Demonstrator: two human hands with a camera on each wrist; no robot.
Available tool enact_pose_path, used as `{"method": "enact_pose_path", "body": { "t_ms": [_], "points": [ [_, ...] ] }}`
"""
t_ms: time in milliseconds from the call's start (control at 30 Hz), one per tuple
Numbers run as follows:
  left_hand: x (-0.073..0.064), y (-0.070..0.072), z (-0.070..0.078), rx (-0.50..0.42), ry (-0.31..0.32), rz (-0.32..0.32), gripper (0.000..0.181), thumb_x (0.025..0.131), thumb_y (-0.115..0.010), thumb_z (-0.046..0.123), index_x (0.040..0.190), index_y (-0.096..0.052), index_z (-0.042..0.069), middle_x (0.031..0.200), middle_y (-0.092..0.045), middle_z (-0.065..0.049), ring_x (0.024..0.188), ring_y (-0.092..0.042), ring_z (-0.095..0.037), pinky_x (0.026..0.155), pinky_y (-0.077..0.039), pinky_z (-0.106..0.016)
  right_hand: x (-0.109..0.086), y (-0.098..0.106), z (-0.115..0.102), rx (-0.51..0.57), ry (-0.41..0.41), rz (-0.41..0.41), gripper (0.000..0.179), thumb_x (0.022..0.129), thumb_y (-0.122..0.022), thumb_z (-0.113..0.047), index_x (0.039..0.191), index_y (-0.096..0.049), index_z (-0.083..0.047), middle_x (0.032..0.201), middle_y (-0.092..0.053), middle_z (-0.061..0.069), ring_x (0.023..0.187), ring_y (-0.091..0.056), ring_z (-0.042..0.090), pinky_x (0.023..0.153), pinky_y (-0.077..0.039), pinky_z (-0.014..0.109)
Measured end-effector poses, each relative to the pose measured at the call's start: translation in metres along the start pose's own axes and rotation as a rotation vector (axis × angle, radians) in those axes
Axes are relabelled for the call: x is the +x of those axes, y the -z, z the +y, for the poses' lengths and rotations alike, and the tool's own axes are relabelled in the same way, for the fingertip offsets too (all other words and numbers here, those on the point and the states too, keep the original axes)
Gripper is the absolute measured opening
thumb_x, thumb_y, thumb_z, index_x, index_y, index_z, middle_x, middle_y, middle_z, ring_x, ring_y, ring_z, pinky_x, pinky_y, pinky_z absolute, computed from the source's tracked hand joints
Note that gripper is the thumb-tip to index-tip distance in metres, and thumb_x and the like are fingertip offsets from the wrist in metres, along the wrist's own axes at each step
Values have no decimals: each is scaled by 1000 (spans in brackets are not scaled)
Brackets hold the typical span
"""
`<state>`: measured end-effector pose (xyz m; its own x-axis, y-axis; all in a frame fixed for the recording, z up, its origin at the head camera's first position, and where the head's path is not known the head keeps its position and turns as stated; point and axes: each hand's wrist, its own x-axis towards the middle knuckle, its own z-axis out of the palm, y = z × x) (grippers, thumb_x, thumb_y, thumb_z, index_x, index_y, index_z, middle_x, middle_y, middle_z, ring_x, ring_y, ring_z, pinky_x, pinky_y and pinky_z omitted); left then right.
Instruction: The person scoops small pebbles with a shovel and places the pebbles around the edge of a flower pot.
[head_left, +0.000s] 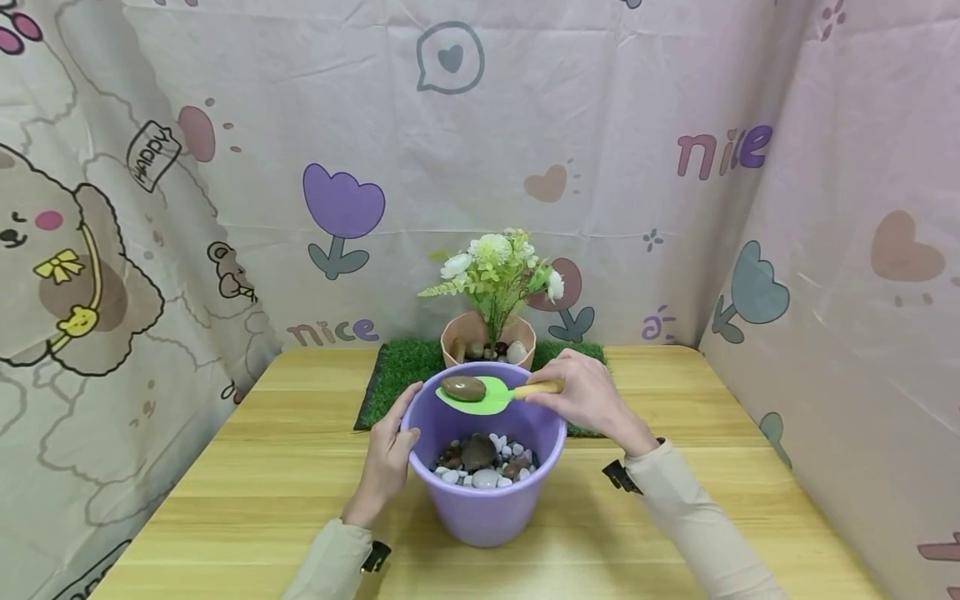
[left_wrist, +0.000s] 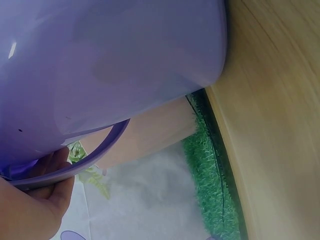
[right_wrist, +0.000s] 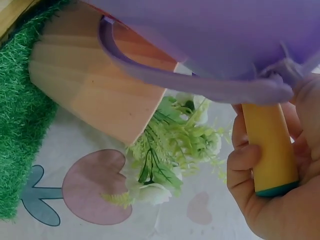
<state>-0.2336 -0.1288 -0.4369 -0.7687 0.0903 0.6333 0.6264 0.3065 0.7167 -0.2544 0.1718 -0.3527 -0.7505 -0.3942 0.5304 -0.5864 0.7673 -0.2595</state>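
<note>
In my right hand (head_left: 579, 392) is a small garden trowel (head_left: 491, 397), gripped by its yellow handle (right_wrist: 270, 150). A smooth brown stone (head_left: 463, 388) lies on the trowel's green blade, above the mouth of a purple bucket (head_left: 486, 508). My left hand (head_left: 388, 450) holds the bucket's rim at its left side, thumb over the edge. The left wrist view shows its fingers curled by the bucket's hanging handle (left_wrist: 107, 142). Inside the bucket lie white pebbles (head_left: 517, 454) and a large dark stone (head_left: 478, 452).
Behind the bucket, a peach flowerpot (head_left: 450, 342) with white flowers (head_left: 491, 250) and stones stands on a green artificial-grass mat (head_left: 405, 375). The wooden table (head_left: 285, 467) meets a printed cloth backdrop (head_left: 622, 100) at the back and sides.
</note>
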Motion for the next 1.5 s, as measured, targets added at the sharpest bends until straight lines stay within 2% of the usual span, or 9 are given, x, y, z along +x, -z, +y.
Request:
{"method": "enact_pose_path", "body": {
  "t_ms": [333, 600, 733, 833, 967, 1067, 1167, 1233, 1500],
  "points": [
    [0, 1, 2, 3, 7, -3, 62, 83, -43, -1, 144, -47, 2, 143, -54, -17, 126, -56, -33, 100, -45, -22, 9, 12, 14, 39, -65, -9, 24, 72, -85, -32, 93, -80, -21, 86, -75, -10, 76, -52, 7, 66, -41, 26],
    [0, 0, -2, 10, -18, -3, 62, 83, -43, -2, 144, -46, 1, 142, -53, -21, 124, -56, -37, 99, -50, -42, 24, 21, 32, 22, -111, -45, 24, 74, -84, -32, 95, -80, -20, 87, -75, -6, 77, -52, 11, 69, -39, 29],
    [0, 1, -2, -6, -15, -7, 61, 83, -43, -3, 145, -46, 1, 142, -53, -21, 123, -57, -36, 98, -51, -46, 35, 23, 43, 38, -142, -51, 23, 75, -83, -32, 94, -80, -20, 86, -74, -3, 71, -49, 13, 66, -36, 29],
    [0, 1, -2, -13, -9, -9, 61, 83, -43, -3, 144, -46, 0, 142, -53, -21, 123, -57, -37, 97, -50, -49, 41, 22, 51, 45, -145, -70, 23, 76, -82, -33, 95, -80, -20, 81, -74, -3, 62, -46, 13, 59, -33, 28],
    [-1, 1, -2, -20, -4, -13, 61, 84, -43, -4, 145, -45, -1, 143, -51, -22, 124, -56, -39, 97, -49, -51, 48, 17, 59, 54, -160, -124, 25, 81, -79, -32, 102, -79, -19, 56, -58, -6, 50, -35, 12, 49, -29, 26],
    [-1, 0, -2, -20, -8, -12, 61, 84, -43, -4, 144, -45, -1, 143, -52, -23, 124, -56, -40, 97, -49, -51, 53, 10, 66, 53, -165, -149, 24, 82, -78, -32, 103, -79, -20, 57, -58, -6, 50, -36, 13, 50, -30, 26],
    [-1, 1, -1, -6, -11, -5, 61, 83, -44, -3, 144, -46, 0, 142, -53, -22, 122, -57, -39, 96, -51, -50, 61, 3, 72, 38, -129, -152, 21, 82, -78, -33, 100, -80, -22, 80, -73, -6, 60, -45, 14, 59, -35, 28],
    [-1, 2, -1, 0, -7, 2, 61, 83, -44, -4, 144, -47, 0, 142, -53, -21, 121, -58, -39, 95, -52, -49, 67, -2, 76, 30, -97, -158, 20, 81, -78, -33, 99, -80, -23, 91, -76, -5, 66, -49, 14, 64, -37, 29],
    [-2, 1, 0, -6, -17, -5, 61, 83, -43, -5, 144, -46, 0, 142, -53, -21, 122, -57, -39, 97, -52, -43, 81, -10, 81, -77, 14, -198, 20, 78, -80, -34, 96, -80, -26, 93, -75, -9, 82, -51, 11, 71, -41, 30]
  ]
}}
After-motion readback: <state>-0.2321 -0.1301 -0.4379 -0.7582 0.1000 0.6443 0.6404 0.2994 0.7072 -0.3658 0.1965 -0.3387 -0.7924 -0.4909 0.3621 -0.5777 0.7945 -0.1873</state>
